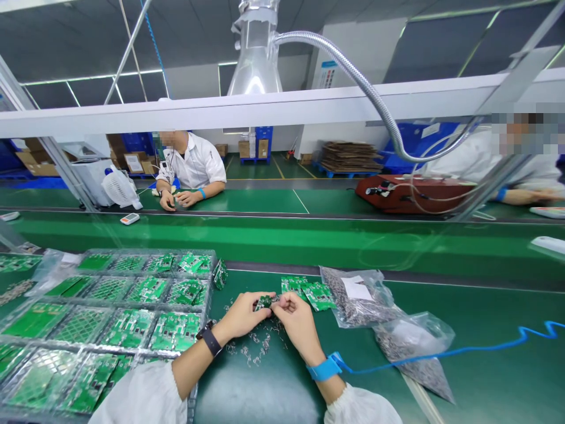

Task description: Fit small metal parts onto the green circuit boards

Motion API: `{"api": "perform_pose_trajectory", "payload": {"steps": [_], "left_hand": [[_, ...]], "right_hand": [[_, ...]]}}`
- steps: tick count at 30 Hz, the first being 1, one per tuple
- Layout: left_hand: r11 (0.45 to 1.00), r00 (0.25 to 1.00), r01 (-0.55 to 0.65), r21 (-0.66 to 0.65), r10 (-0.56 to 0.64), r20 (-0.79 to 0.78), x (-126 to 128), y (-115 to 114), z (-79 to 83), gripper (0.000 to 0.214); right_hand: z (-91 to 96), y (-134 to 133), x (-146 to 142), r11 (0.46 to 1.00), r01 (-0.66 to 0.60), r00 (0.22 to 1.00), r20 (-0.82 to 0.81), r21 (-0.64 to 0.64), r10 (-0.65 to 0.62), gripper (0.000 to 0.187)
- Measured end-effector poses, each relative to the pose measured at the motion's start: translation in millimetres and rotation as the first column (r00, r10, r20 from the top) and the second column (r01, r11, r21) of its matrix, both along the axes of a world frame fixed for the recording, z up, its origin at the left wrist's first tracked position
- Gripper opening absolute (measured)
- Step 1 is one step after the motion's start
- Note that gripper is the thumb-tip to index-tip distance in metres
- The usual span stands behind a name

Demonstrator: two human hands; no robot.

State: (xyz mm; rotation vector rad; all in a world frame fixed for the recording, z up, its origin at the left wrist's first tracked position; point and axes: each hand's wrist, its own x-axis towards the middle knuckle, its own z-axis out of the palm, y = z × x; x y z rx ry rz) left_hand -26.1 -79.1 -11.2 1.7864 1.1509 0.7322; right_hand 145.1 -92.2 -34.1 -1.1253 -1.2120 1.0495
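Nearest me is the bare green table (260, 394), with the clear tray (170, 354) of green boards to the left. Just beyond the bare patch, small bent metal parts (266, 341) lie scattered; they look light, springy and easy to tangle, so I would lift each by its wire with my fingertips.

Past most of them, the small circuit board (263, 302) sits between my hands, above the table. My left hand (245, 315) pinches it from the left, thumb on the near side. My right hand (295, 318) has its fingers bunched at the board's right end; I cannot tell what, if anything, they pinch. The board should be light and stiff, its components fragile, so the edges are the place to hold. Farther on, to the right, lie loose green boards (321, 296).
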Motion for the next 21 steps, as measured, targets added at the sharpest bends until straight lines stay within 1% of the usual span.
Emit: {"api": "perform_pose_trajectory", "payload": {"steps": [5, 8, 10, 12, 13, 14, 16, 18, 19, 20, 21], "left_hand": [[1.0, 0.999, 0.013, -0.016, -0.013, 0.04, 1, 0, 2.3, 0.044], [1.0, 0.999, -0.025, 0.005, 0.025, 0.04, 3, 0, 2.4, 0.044], [0.999, 0.998, -0.052, -0.006, 0.052, 0.031, 1, 1, 3.5, 0.05], [0.997, 0.997, -0.08, -0.002, 0.08, 0.009, -3, 3, 6.0, 0.056], [0.994, 0.995, -0.1, 0.036, 0.101, -0.017, -6, 4, 7.5, 0.056], [0.987, 0.99, -0.12, 0.102, 0.126, -0.056, -10, 6, 8.8, 0.052], [0.947, 0.966, -0.142, 0.287, 0.196, -0.168, -17, 10, 10.0, 0.04], [0.89, 0.918, -0.145, 0.433, 0.285, -0.277, -23, 13, 9.3, 0.031], [0.863, 0.888, -0.146, 0.484, 0.33, -0.32, -25, 14, 8.5, 0.03], [0.84, 0.857, -0.145, 0.523, 0.371, -0.357, -25, 13, 7.8, 0.03], [0.821, 0.83, -0.137, 0.554, 0.4, -0.389, -26, 13, 7.4, 0.03]], "right_hand": [[0.5, 0, -3, 1.0, -0.024, 0.999, -0.047, -0.016, 0.023, 0.04], [2.5, 1, -5, 0.999, -0.04, 0.998, -0.048, -0.005, 0.04, 0.033], [5.0, 4, 0, 0.999, 0.021, 0.999, 0.045, 0.03, -0.022, 0.022], [7.4, 8, 14, 0.984, 0.154, 0.97, 0.175, 0.086, -0.167, 0.012], [8.1, 11, 24, 0.966, 0.23, 0.942, 0.224, 0.115, -0.25, 0.01], [8.5, 14, 35, 0.942, 0.304, 0.907, 0.261, 0.141, -0.332, 0.01], [8.0, 21, 59, 0.897, 0.408, 0.839, 0.316, 0.172, -0.443, 0.014], [7.0, 28, 79, 0.861, 0.469, 0.779, 0.365, 0.199, -0.509, 0.02], [6.8, 30, 84, 0.842, 0.49, 0.748, 0.387, 0.227, -0.54, 0.023], [7.1, 31, 86, 0.827, 0.498, 0.722, 0.404, 0.262, -0.562, 0.025], [7.7, 30, 85, 0.823, 0.484, 0.71, 0.417, 0.296, -0.568, 0.027]]}}
